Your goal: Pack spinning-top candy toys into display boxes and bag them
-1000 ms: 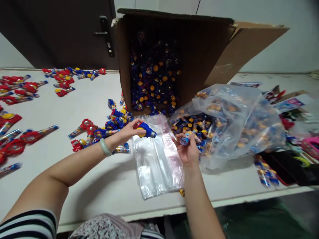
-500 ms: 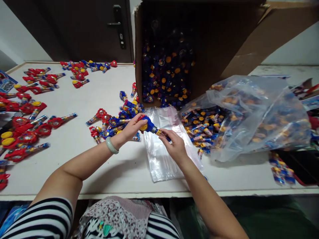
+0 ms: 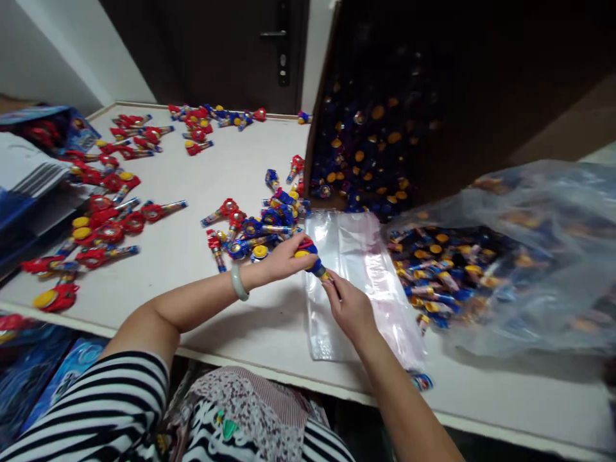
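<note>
My left hand [image 3: 283,259] is closed on the blue, yellow and red head of a small toy [image 3: 309,256]. My right hand [image 3: 347,309] pinches the thin tube end [image 3: 328,277] that sticks out of that head. Both hands meet over the near left edge of a stack of clear plastic bags [image 3: 366,276] lying flat on the white table [image 3: 202,186]. A pale green bangle [image 3: 237,282] rings my left wrist. A small pile of blue and red toys [image 3: 260,228] lies just behind my left hand.
A tipped cardboard box [image 3: 423,96] full of blue toy heads stands behind the bags. A big clear sack [image 3: 520,256] of tubes lies at the right. Red toys [image 3: 103,221] are scattered at the left and far back [image 3: 202,122]. Blue boxes [image 3: 43,135] sit at the left edge.
My right hand brought a tube from the sack to the toy head in my left hand and the two are now joined. The view has swung left and down.
</note>
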A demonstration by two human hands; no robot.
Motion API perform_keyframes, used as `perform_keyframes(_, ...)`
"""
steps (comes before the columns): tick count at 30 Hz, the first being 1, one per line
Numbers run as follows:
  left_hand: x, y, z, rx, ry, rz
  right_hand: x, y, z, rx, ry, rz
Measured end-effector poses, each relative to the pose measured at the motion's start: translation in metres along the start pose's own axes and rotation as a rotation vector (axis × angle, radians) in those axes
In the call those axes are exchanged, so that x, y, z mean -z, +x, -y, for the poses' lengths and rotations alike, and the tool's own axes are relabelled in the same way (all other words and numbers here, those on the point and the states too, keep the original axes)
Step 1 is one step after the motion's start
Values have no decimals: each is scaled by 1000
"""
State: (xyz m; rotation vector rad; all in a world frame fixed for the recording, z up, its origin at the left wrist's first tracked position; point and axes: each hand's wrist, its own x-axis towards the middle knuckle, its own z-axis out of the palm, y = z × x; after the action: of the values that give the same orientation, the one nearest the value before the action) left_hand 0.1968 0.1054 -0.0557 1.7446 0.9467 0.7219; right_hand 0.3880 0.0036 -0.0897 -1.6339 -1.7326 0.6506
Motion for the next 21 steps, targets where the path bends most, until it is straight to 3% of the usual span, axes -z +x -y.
perform_keyframes(2,-3,-5,3,75,18,-78,0,1,-2,22,-123,-96)
perform_keyframes(4,-1,-10,2,48,11,-67,-2,3,-3,-71,-7,-49)
perform_keyframes(6,6,-14,2,-128,5,52,-6,7,-5,-218,244,217)
perform_keyframes(8,13,-15,4,-291,27,199,-11,12,-5,-280,304,345)
perform_keyframes(9,15,-15,6,-300,52,235,-12,13,-3,-314,305,369)
perform_keyframes(11,19,-13,11,-150,106,183,-13,16,2,-342,200,309)
perform_keyframes(13,21,-11,17,64,117,68,-11,17,7,-274,3,183)
perform_keyframes(15,26,-11,20,120,62,2,-9,20,11,-228,-73,154)
perform_keyframes(16,29,-12,20,75,18,5,-10,21,13,-252,-2,208)
perform_keyframes(19,40,-19,14,-121,-92,69,-16,23,18,-415,482,518)
perform_keyframes(21,46,-25,12,-138,-101,69,-23,25,24,-400,615,581)
